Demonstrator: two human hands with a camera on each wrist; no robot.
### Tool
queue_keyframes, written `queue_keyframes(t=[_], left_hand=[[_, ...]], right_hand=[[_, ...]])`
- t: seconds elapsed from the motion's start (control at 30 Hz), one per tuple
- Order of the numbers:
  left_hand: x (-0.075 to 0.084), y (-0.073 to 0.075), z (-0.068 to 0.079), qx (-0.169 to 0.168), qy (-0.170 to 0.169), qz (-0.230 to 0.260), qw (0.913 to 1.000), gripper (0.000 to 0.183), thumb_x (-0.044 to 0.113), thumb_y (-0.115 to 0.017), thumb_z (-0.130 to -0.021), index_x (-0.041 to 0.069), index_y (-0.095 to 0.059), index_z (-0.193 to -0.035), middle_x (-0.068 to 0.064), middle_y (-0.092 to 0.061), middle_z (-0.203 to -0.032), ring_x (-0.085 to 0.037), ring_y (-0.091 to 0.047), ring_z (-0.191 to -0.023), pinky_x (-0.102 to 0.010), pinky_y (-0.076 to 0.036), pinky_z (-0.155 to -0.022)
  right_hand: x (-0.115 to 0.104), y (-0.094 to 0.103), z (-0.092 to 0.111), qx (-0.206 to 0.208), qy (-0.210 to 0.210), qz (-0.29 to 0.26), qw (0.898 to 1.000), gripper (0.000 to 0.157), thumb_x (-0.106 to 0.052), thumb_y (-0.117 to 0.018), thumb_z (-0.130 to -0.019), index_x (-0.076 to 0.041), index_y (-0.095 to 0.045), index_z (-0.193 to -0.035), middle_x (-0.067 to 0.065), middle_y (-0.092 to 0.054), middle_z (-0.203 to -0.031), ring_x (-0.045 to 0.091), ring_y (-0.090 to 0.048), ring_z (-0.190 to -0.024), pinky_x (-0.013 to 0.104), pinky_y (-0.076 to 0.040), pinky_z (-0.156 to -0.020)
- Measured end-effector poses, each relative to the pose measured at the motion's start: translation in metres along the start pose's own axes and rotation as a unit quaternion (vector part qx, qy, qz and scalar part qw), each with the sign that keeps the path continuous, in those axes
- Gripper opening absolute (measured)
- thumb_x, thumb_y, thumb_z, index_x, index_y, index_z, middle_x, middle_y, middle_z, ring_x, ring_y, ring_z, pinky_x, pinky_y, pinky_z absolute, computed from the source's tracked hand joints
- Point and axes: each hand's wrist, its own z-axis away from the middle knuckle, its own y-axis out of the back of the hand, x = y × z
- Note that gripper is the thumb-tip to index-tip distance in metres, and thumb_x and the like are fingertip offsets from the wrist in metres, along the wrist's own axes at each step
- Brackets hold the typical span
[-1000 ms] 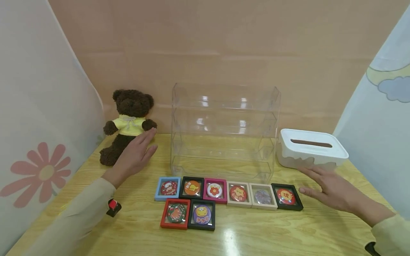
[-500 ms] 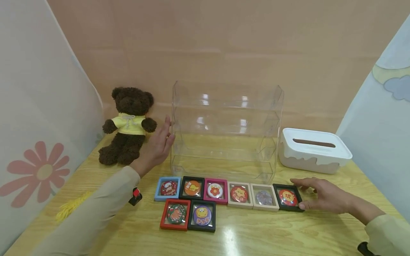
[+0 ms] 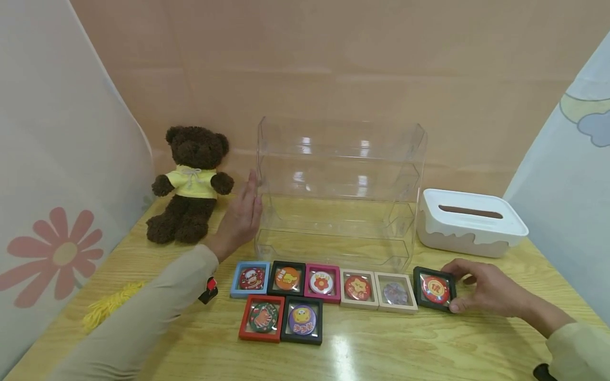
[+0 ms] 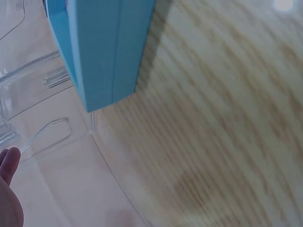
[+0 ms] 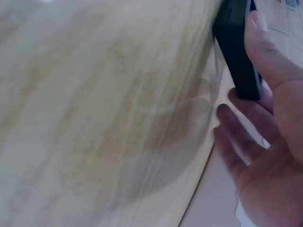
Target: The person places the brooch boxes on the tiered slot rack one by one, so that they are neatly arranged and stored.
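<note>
My right hand (image 3: 488, 290) pinches the right edge of a black square display frame (image 3: 434, 289) that holds a red round badge. In the right wrist view the thumb lies on one face of the black frame (image 5: 239, 52) and fingers are behind it. The left hand (image 3: 240, 214) rests with straight fingers at the left side of a clear acrylic tiered rack (image 3: 333, 230). Several other framed badges lie before the rack, among them a light blue frame (image 3: 250, 279), a pink frame (image 3: 321, 283), a beige frame (image 3: 358, 289) and a red frame (image 3: 261, 318).
A brown teddy bear (image 3: 194, 182) in a yellow top sits at the back left. To the rack's right stands a white tissue box (image 3: 472, 222). Yellow tassels (image 3: 111, 307) lie beside the left sleeve. Curtains close off the back and both sides.
My left hand has moved right, from near the bear to the rack's side. The right hand has come down to the black frame, taken hold of it and shifted it slightly right, away from the row.
</note>
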Motion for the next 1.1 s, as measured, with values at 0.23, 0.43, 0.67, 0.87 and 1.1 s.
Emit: queue_keyframes(t=[0.23, 0.43, 0.67, 0.87, 1.1], left_hand=[[0.001, -0.004, 0.002, 0.012, 0.000, 0.003, 0.9999, 0.055, 0.012, -0.028, -0.098, -0.013, -0.016, -0.144, -0.030, -0.048, -0.120, -0.030, -0.051, -0.072, -0.045, -0.048, -0.066], [0.002, -0.004, 0.005, 0.016, -0.003, 0.001, 0.9999, 0.055, 0.013, -0.028, -0.098, -0.012, -0.014, -0.145, -0.031, -0.049, -0.117, -0.019, -0.038, -0.055, -0.036, -0.041, -0.047], [0.001, -0.005, 0.003, 0.020, -0.015, -0.003, 0.9997, 0.055, 0.013, -0.029, -0.097, -0.008, -0.018, -0.147, -0.023, -0.049, -0.102, -0.015, -0.034, -0.054, -0.031, -0.035, -0.042], [0.002, -0.003, 0.003, 0.021, -0.022, -0.005, 0.9995, 0.052, 0.013, -0.029, -0.097, -0.008, -0.026, -0.144, -0.018, -0.046, -0.093, -0.014, -0.033, -0.054, -0.029, -0.034, -0.041], [0.005, -0.008, 0.002, 0.030, -0.032, -0.005, 0.9990, 0.054, 0.013, -0.029, -0.097, -0.006, -0.021, -0.147, -0.019, -0.045, -0.092, -0.015, -0.035, -0.055, -0.031, -0.036, -0.041]], right_hand=[[-0.003, -0.001, 0.002, 0.114, -0.008, -0.047, 0.992, 0.042, 0.001, -0.088, -0.054, -0.006, -0.068, -0.091, -0.002, -0.065, -0.081, 0.004, -0.061, -0.072, 0.015, -0.050, -0.060], [-0.011, 0.016, -0.003, 0.154, -0.028, -0.052, 0.986, 0.029, 0.010, -0.080, -0.063, -0.009, -0.072, -0.083, -0.005, -0.067, -0.077, -0.001, -0.062, -0.070, 0.013, -0.050, -0.059], [-0.029, 0.048, -0.017, 0.213, -0.083, -0.101, 0.968, 0.018, 0.014, -0.074, -0.072, -0.001, -0.073, -0.083, -0.006, -0.070, -0.079, -0.003, -0.063, -0.071, 0.013, -0.048, -0.056], [-0.048, 0.063, -0.041, 0.255, -0.083, -0.154, 0.951, 0.016, 0.016, -0.071, -0.074, 0.008, -0.071, -0.087, -0.002, -0.072, -0.086, 0.002, -0.065, -0.077, 0.012, -0.048, -0.059], [-0.072, 0.064, -0.066, 0.271, -0.084, -0.295, 0.912, 0.018, 0.014, -0.070, -0.076, 0.006, -0.072, -0.093, 0.001, -0.072, -0.090, 0.007, -0.067, -0.082, 0.014, -0.050, -0.066]])
